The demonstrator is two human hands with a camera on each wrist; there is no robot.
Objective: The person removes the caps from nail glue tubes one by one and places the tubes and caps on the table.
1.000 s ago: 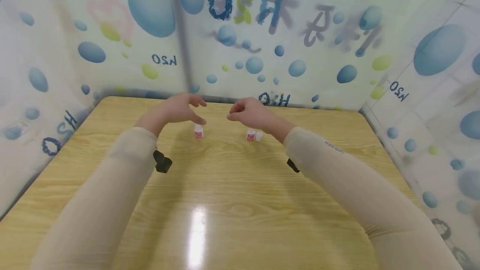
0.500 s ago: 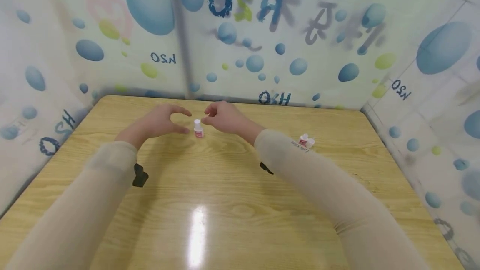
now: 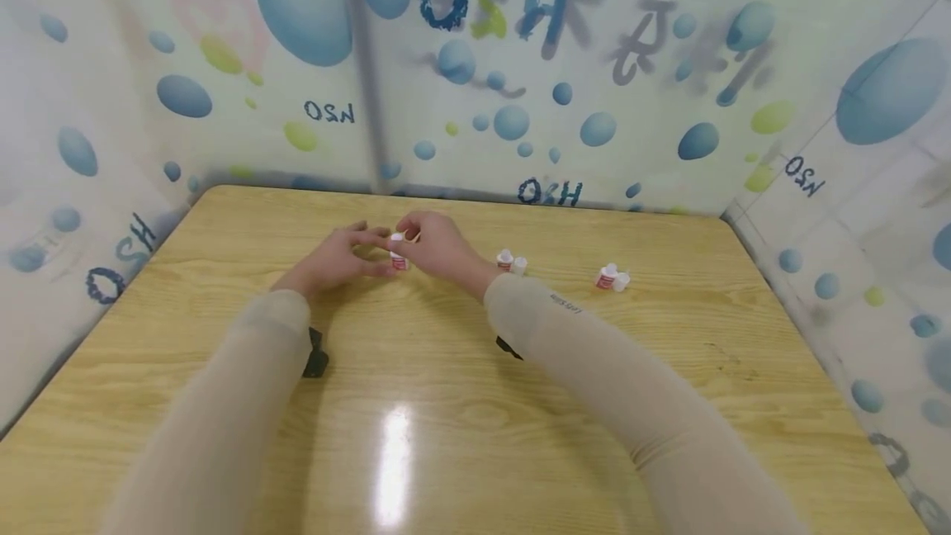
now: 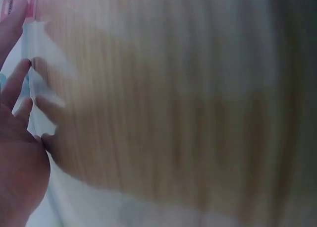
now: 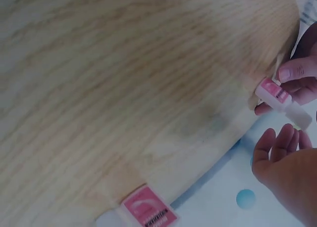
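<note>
"So where is the bottle [image 3: 399, 262]?"

"Just left of centre in the head view, at mid-height, over the far part of the table [image 3: 453, 452], between the two hands."

"Which way does it lie from the fingers?"

"Toward frame right from the left hand's [image 3: 338, 261] fingers, toward frame left from the right hand's [image 3: 437, 247]. Both are right at it, so neither is clearly nearer: the left is at the body, the right up by the cap [image 3: 397, 236]."

"How open are they?"

"The left thumb and a finger close on the body, as the right wrist view shows; the other left fingers stand spread and hold nothing. The right fingers curl close about the cap, with little gap left; I can't tell whether they pinch it."

"And which way does it point?"

"Cap up. In the head view its long axis runs nearly upright. In the right wrist view the same axis slants, base toward the upper left, cap toward the lower right, the right fingertips just below the cap."

"Is the base on the table?"

"I can't be sure: touching or just above. The left wrist view catches only a label, cut off in its upper left corner."
</note>
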